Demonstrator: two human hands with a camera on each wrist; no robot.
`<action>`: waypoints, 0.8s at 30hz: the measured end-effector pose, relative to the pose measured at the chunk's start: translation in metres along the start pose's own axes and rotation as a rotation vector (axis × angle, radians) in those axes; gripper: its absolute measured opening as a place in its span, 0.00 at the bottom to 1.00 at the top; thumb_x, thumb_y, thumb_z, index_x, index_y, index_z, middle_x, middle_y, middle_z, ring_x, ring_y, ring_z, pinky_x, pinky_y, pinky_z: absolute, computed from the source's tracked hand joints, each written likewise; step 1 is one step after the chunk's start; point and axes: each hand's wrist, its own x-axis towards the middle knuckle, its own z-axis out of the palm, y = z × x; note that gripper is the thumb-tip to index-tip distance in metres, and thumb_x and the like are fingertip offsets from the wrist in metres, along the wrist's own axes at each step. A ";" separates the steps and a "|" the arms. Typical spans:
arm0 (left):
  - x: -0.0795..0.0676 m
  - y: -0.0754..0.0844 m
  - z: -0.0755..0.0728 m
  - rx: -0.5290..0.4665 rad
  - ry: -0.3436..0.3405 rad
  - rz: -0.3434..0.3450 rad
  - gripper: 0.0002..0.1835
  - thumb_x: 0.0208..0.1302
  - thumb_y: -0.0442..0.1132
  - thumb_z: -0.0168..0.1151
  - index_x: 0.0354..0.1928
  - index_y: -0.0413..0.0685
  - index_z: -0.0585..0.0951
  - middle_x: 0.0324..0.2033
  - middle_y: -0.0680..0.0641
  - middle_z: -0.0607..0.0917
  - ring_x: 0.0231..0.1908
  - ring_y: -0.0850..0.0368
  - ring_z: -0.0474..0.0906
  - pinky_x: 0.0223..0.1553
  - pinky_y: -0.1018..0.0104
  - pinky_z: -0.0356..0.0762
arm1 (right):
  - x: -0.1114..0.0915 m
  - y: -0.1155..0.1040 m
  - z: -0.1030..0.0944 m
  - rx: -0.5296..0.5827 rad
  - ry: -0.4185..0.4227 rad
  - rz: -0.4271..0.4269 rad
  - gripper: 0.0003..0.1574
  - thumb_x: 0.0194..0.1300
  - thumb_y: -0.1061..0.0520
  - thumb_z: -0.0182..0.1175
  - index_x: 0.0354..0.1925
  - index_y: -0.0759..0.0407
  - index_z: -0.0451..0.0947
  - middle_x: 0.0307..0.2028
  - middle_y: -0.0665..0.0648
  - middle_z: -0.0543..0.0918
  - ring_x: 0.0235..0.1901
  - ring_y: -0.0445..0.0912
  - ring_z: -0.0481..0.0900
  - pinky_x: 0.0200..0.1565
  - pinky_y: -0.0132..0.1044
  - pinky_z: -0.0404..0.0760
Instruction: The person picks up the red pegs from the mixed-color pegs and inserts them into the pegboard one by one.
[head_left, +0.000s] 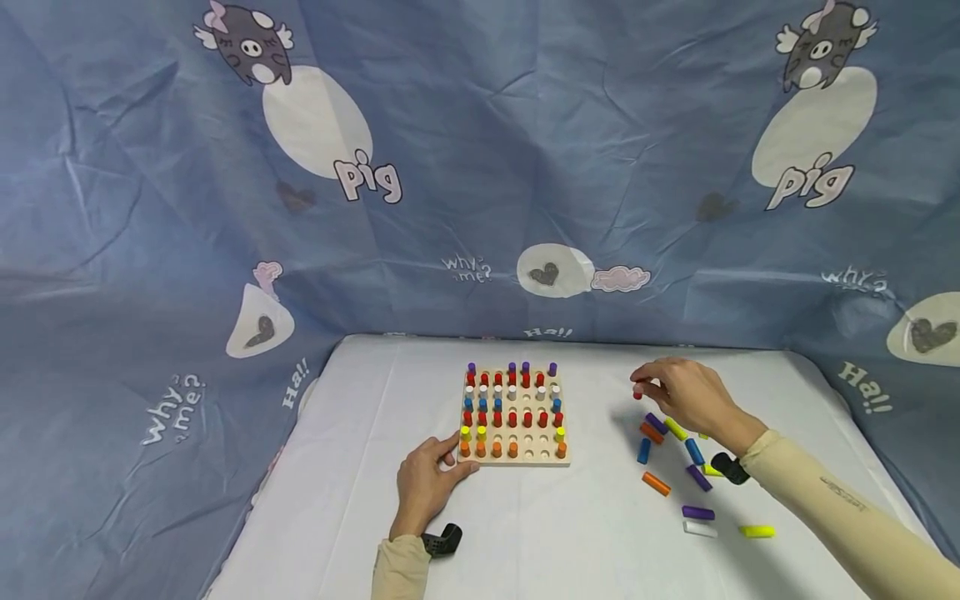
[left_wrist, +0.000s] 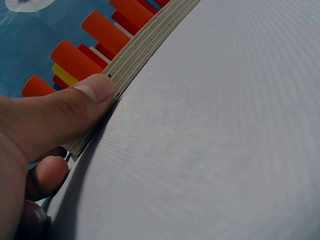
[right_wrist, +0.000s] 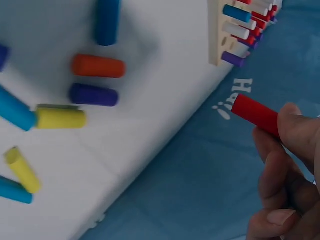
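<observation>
A wooden pegboard (head_left: pixel 534 458) stands on the white table, with rows of purple, red, white, blue, yellow and orange pegs upright in its holes. Some holes show bare, mostly in the front rows. My left hand (head_left: pixel 427 482) grips the board's front left corner. In the left wrist view its thumb (left_wrist: pixel 92 92) presses the front edge, while the other fingers are partly hidden at the side. To the right of the board, my right hand (head_left: pixel 693 400) is raised above the table and pinches a red peg (right_wrist: pixel 255 115) between thumb and fingers.
Loose pegs lie scattered at the right, beneath and in front of my right hand: an orange peg (head_left: pixel 656 483), a white peg (head_left: pixel 700 528), a yellow peg (head_left: pixel 757 531), a blue peg (head_left: pixel 644 451) and several others. A blue printed cloth (head_left: pixel 480 167) hangs behind the table.
</observation>
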 end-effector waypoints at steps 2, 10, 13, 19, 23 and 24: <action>0.000 0.000 0.000 0.004 0.004 0.004 0.35 0.50 0.55 0.85 0.61 0.52 0.88 0.22 0.62 0.74 0.20 0.66 0.60 0.29 0.69 0.59 | 0.007 -0.003 0.001 -0.002 0.023 -0.019 0.09 0.63 0.61 0.76 0.42 0.50 0.92 0.37 0.48 0.92 0.25 0.37 0.74 0.26 0.32 0.71; -0.001 0.001 -0.001 0.003 0.002 -0.009 0.35 0.50 0.56 0.85 0.61 0.53 0.88 0.23 0.60 0.73 0.20 0.66 0.58 0.27 0.69 0.58 | 0.033 -0.016 0.011 -0.011 0.099 -0.074 0.06 0.65 0.53 0.76 0.40 0.50 0.91 0.32 0.46 0.84 0.23 0.36 0.69 0.23 0.32 0.68; -0.001 0.000 -0.001 0.011 -0.002 -0.013 0.36 0.50 0.56 0.85 0.62 0.53 0.88 0.23 0.60 0.73 0.20 0.66 0.58 0.28 0.69 0.58 | 0.042 -0.021 0.016 -0.002 0.118 -0.086 0.06 0.66 0.52 0.76 0.41 0.51 0.91 0.31 0.46 0.83 0.22 0.36 0.68 0.22 0.31 0.67; -0.001 0.000 0.000 0.002 0.000 -0.004 0.36 0.50 0.56 0.85 0.62 0.53 0.88 0.23 0.61 0.73 0.20 0.66 0.59 0.27 0.70 0.58 | 0.060 -0.027 0.028 0.026 0.098 -0.109 0.07 0.68 0.57 0.74 0.45 0.51 0.91 0.33 0.47 0.85 0.24 0.38 0.71 0.24 0.33 0.70; -0.001 -0.001 0.000 0.003 0.005 0.005 0.36 0.50 0.56 0.85 0.61 0.53 0.88 0.23 0.60 0.74 0.20 0.67 0.59 0.27 0.70 0.58 | 0.069 -0.031 0.039 0.031 0.069 -0.109 0.10 0.67 0.59 0.73 0.47 0.51 0.91 0.35 0.48 0.86 0.25 0.39 0.74 0.25 0.34 0.72; -0.001 -0.001 -0.001 0.004 0.009 0.007 0.36 0.49 0.56 0.85 0.61 0.53 0.88 0.23 0.60 0.74 0.20 0.67 0.58 0.27 0.70 0.57 | 0.072 -0.032 0.042 0.033 0.059 -0.112 0.11 0.67 0.59 0.73 0.47 0.51 0.91 0.35 0.49 0.86 0.26 0.39 0.75 0.26 0.35 0.73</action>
